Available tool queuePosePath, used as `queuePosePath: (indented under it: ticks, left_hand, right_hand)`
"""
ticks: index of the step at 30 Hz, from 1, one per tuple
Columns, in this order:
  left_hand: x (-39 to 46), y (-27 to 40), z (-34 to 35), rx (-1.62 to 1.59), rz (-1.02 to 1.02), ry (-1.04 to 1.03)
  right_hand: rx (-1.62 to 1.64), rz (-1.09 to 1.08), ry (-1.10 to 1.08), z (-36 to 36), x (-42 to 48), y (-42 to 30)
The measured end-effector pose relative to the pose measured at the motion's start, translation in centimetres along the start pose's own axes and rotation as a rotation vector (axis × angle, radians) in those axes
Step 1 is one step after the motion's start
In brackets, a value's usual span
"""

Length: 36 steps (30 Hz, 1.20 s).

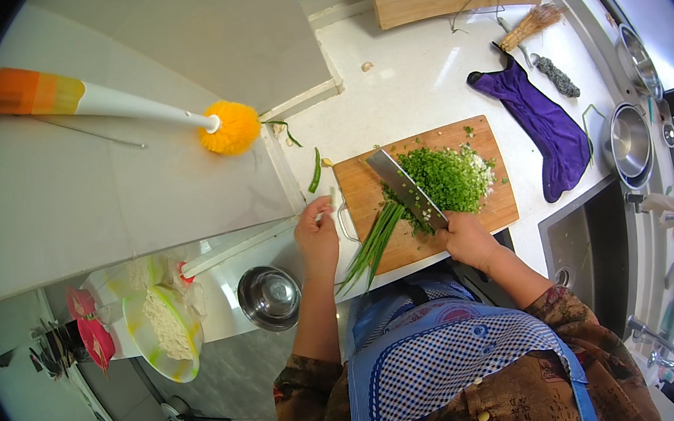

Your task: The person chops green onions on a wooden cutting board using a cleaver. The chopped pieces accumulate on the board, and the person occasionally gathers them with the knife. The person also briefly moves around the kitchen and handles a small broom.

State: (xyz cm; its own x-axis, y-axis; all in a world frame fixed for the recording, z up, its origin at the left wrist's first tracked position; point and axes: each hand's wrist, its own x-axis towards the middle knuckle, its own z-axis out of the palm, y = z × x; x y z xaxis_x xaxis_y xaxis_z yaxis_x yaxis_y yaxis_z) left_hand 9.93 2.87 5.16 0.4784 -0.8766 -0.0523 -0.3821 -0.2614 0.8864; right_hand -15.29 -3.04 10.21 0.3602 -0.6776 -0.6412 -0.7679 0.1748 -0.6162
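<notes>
My right hand [467, 240] grips the handle of a Chinese cleaver [405, 186], whose blade lies slantwise over a wooden cutting board [358, 176]. Bits of green cling to the blade. Right of it is a heap of chopped scallions [450, 177], green with some white pieces. Long uncut scallion stalks [376, 243] lie at the board's near left, their ends reaching past its edge. My left hand [318, 238] is raised beside the board's wire handle [345, 222], fingers bent; a small pale piece shows at the fingertips, but whether it is held is unclear.
A green pepper [314, 170] lies on the white counter behind my left hand. Leftward are a steel bowl [269, 298] and a plastic bowl of flour [165, 329]. A purple cloth [527, 117], sink [575, 244] and nested steel bowls [628, 140] are rightward. An orange duster [230, 127] juts in at left.
</notes>
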Motion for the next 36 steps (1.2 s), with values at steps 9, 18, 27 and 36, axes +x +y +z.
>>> queuePosePath:
  ticks: [9,18,27,36]
  left_hand:
    - [-4.2,1.5,3.1,0.492,0.183,-0.148]
    - [-3.3,-1.3,2.1,0.302,0.072,-0.176]
    - [-3.3,-1.4,3.6,0.593,0.135,-0.288]
    - [-3.4,0.2,2.0,0.533,0.231,-0.275]
  right_hand:
    - [-0.181,-0.065,0.031,1.0,1.1,1.0]
    - [-0.194,-0.059,0.039,1.1,1.1,1.1]
    - [-0.199,-0.061,0.035,1.4,1.2,1.2]
    - [-0.199,-0.085,0.05,1.3,1.1,1.3]
